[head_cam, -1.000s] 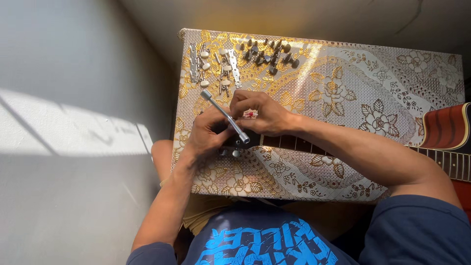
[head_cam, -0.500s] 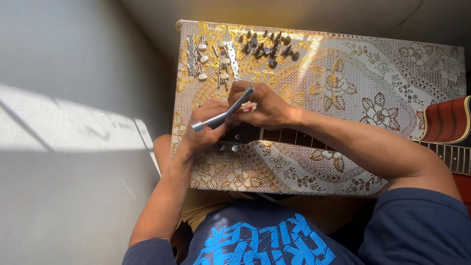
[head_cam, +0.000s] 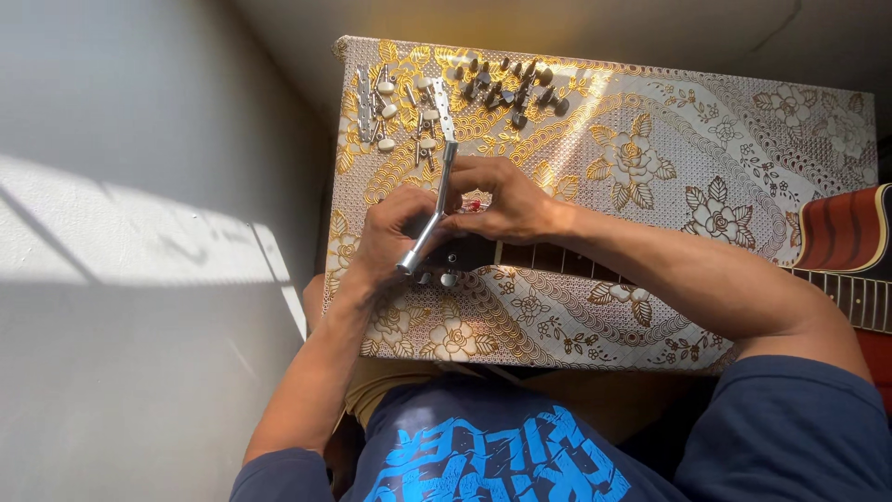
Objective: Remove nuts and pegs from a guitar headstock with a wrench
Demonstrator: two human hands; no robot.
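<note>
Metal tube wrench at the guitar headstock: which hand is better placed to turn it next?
Right, probably. The right hand pinches the metal tube wrench at mid-shaft, while the left hand rests on the headstock beside its lower end.

Cloth-covered bench point(head_cam: 743, 139): small metal tuner pegs and plates point(head_cam: 446, 98) at far left corner. Dark guitar headstock point(head_cam: 469, 253) lies on bench near front-left edge, neck point(head_cam: 595, 265) running right to guitar body point(head_cam: 846, 232) off bench's right end. Slim metal tube wrench point(head_cam: 427, 218) over headstock.
</note>
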